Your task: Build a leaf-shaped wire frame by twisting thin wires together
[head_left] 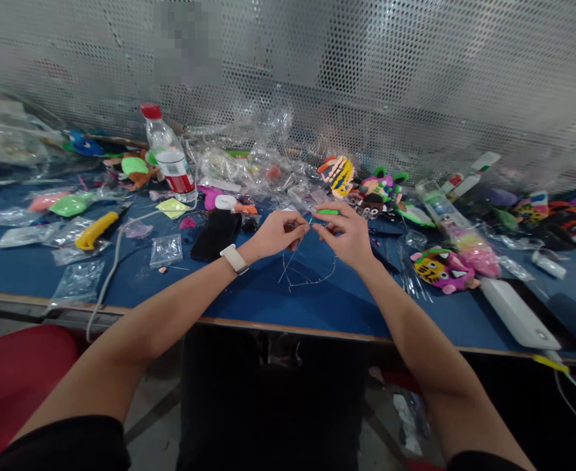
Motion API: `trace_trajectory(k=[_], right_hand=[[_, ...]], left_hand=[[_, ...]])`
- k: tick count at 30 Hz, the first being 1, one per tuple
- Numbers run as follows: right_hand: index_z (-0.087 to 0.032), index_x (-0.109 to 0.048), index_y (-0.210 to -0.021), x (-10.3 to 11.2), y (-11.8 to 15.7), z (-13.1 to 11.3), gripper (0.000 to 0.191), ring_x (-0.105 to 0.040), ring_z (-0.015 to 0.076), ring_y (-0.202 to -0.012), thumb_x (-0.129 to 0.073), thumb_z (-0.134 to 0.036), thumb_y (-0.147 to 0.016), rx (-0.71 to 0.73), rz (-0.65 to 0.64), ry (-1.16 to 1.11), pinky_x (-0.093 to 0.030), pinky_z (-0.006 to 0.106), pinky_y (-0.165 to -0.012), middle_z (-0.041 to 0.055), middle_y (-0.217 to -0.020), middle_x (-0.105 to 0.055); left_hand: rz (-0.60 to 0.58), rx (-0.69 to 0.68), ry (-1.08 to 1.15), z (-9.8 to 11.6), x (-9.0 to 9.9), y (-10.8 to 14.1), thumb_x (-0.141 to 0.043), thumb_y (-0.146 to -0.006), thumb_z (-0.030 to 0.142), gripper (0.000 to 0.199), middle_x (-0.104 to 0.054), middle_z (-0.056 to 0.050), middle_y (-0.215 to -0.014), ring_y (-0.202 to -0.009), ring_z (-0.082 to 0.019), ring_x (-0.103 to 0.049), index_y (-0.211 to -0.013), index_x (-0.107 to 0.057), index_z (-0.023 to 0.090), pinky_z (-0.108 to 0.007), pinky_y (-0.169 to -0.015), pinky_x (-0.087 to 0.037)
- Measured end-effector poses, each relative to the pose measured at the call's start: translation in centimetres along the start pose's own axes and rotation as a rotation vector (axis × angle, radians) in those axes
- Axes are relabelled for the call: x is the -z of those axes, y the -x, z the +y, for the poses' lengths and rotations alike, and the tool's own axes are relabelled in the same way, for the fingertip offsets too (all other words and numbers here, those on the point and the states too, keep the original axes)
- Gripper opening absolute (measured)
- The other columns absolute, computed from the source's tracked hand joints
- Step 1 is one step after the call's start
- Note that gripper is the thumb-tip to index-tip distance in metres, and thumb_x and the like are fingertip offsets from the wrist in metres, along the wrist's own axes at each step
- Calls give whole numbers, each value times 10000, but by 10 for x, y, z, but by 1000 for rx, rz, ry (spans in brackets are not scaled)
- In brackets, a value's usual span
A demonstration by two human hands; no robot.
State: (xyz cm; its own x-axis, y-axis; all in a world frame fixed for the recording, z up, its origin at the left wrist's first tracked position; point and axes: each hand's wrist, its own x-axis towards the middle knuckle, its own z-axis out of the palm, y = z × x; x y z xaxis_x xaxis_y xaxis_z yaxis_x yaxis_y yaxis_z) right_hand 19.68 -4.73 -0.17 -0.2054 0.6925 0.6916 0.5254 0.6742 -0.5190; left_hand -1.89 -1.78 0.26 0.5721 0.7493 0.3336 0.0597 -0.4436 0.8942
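Below left grip (274,234), right grip (349,237) — wire loop (311,283)

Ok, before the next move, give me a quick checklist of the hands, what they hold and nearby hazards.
1. Left hand pinching the thin wire: ok.
2. Right hand pinching opposite, fingertips close to the left's: ok.
3. Wire ends joined: cannot tell, the fingertips hide the spot.
4. Yellow utility knife apart from both hands, off to the left: ok.
5. Bottle standing with its red cap on: ok.
6. White power bank well back from the table's front edge: not ok, one end is close to it.
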Motion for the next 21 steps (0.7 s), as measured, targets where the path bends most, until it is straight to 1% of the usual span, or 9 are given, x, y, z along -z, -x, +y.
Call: trace_trajectory(k=[5,9,15,21], right_hand=[[-329,-821,-1153,0,0,0,202,-672,114,-567,-729,-271,-984,13,-3,-29,-623,368,-526,45,-1278,-744],[-328,-818,-1154,0,-1,0,203,-668,117,-561,-730,-269,-981,12,-8,-40,-628,382,-530,48,-1285,-744],[-329,-816,-1159,1,-1,0,202,-685,135,-588,-731,-292,-979,-16,-22,-47,-646,388,-538,45,-1290,-754],[-318,-814,-1170,1,-1,-1,206,-693,132,-580,-729,-327,-982,-24,-19,-52,-646,375,-544,54,-1270,-761]], left_hand=[[6,-32,-12,-2,0,0,-650,-1017,271,197,-643,8,-632,-494,-78,-607,-851,-666,167,-202,-494,-497],[13,-49,-33,-3,-1,0,-661,-1014,278,205,-643,11,-629,-497,-80,-610,-841,-665,168,-208,-501,-500],[27,-94,-70,-6,0,0,-658,-1013,296,206,-649,13,-631,-504,-86,-609,-847,-669,175,-221,-530,-506],[42,-128,-124,-4,-1,0,-659,-1000,280,192,-649,17,-631,-524,-97,-621,-837,-663,180,-238,-561,-505]])
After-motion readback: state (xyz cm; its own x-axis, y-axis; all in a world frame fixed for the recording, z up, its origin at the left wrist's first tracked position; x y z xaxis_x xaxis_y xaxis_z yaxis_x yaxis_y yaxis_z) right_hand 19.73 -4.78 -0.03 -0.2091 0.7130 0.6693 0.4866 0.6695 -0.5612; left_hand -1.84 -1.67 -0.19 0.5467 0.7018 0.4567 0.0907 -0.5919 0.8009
